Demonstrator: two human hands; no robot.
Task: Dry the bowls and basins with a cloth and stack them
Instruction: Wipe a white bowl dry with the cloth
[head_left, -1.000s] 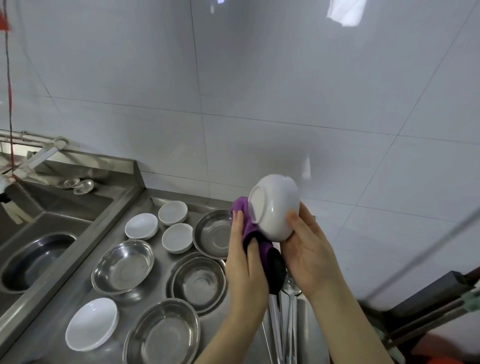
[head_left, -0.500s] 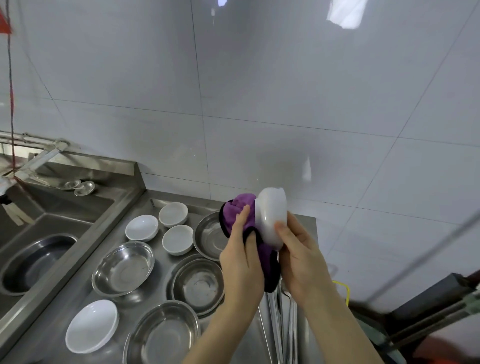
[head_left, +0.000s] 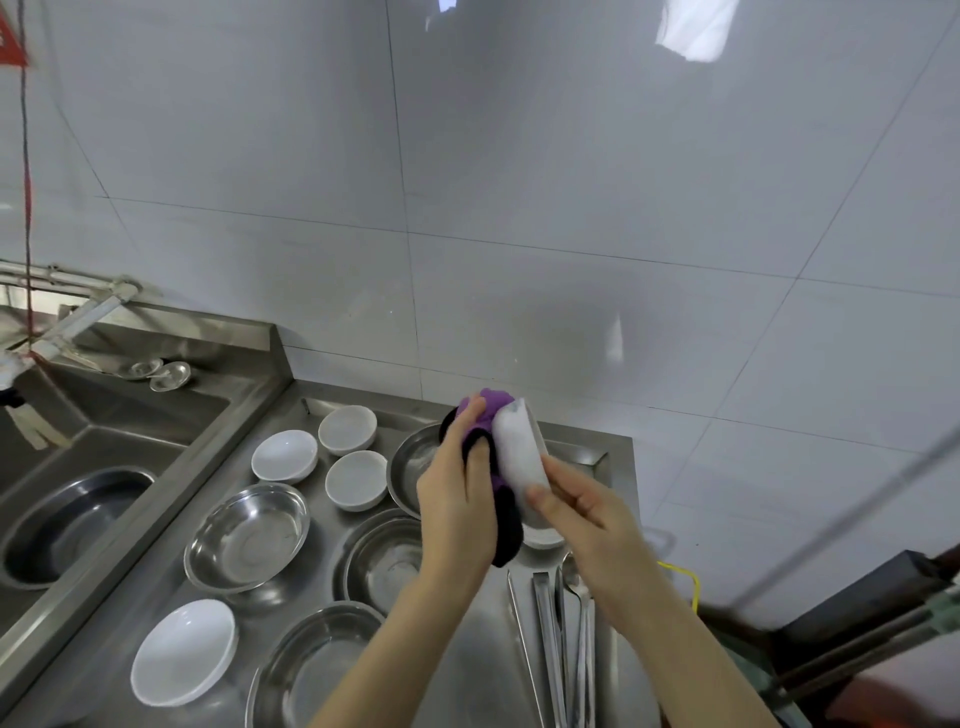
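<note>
A small white ceramic bowl (head_left: 519, 447) is being held on edge over the stainless steel bench (head_left: 467, 649) by the right hand (head_left: 587, 514), fingers (head_left: 569, 480) curled round it, and is being wiped with a purple-and-black cloth (head_left: 488, 415) clutched in the left hand (head_left: 457, 499). Other white bowls (head_left: 284, 457) and steel basins (head_left: 248, 535) (none visibly stacked) are lying spread apart, so most of the work is judged outstanding.

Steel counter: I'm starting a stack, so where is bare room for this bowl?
Barest: the back right corner of the stainless steel counter, between its raised rim and the right hand. A strip runs between the front round steel basin and the metal tongs. Left of the left hand, white bowls and steel basins crowd it.
</note>
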